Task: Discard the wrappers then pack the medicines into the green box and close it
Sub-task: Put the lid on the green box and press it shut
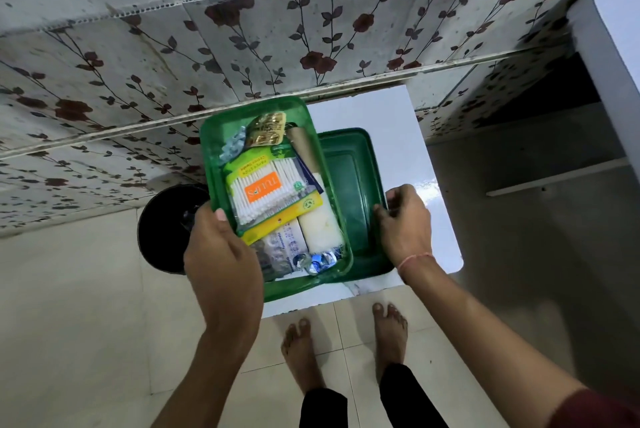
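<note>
The green box [211,147] is lifted and tilted above the small white table [398,122]. My left hand [221,254] grips its left rim. Inside lie a pack of cotton swabs [270,193], a gold blister strip [268,129], a silver blister strip [233,147], a white roll [320,230], a white sachet [284,244] and crumpled foil strips [317,261]. The green lid [349,185] lies flat on the table, partly under the box. My right hand [405,223] pinches the lid's right edge.
A round black bin [162,230] stands on the floor left of the table, partly behind my left hand. A floral-tiled wall runs behind the table. A white cabinet [609,46] stands at the far right. My bare feet [346,348] are on beige floor tiles below the table.
</note>
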